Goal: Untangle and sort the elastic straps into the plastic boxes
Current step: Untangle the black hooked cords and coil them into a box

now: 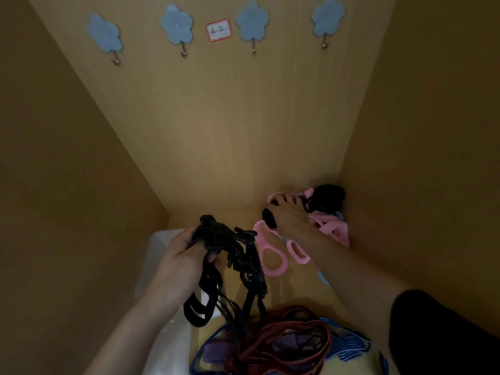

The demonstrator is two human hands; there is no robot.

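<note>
Black straps (235, 269), grasped by fingers of the left hand (176, 263), hang lengthwise downward; a black handle (269, 218) is clasped by the right hand (289, 215) atop pink straps (273, 259).

**A Storage Cupboard, Seen From Inside**

Tan wood-grain panels (216, 117) close me in at 9, 12 and 3 o'clock. High at 12 o'clock, a row of four blue flower-shaped stick-on hooks (176, 24) flanks a small red-bordered white label (219, 30), which suggests a labelled household or storeroom cupboard.

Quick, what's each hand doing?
Left hand: holding black straps.
Right hand: holding a black handle, over the pink straps.
</note>
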